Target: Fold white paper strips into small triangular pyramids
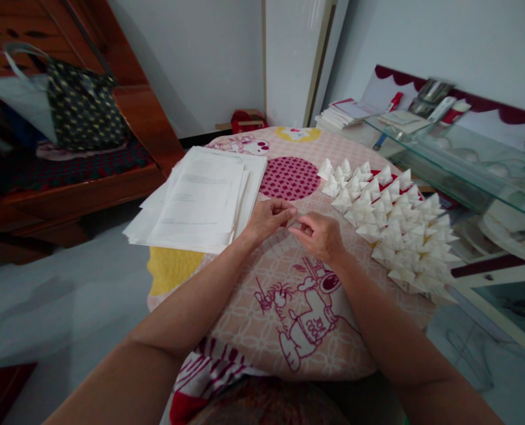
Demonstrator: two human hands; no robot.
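Note:
Over the middle of the round, cloth-covered table (240,319), my two hands meet almost fingertip to fingertip. My left hand (271,218) is closed, thumb and forefinger pinched together. Opposite it, my right hand (319,235) is closed in a similar pinch. Between the fingertips there may be something small and pale, but it is too hidden to name. A stack of white paper sheets (200,198), the top one with faint printed lines, lies left of my left hand. Rows of folded white paper pieces with pointed tips (395,218) stand to the right of my right hand.
A glass shelf (466,168) with a metal container (435,91) and papers is at the right. Left stands a wooden bench (134,118) carrying a dark patterned bag (83,103). A red item (247,121) sits behind the table.

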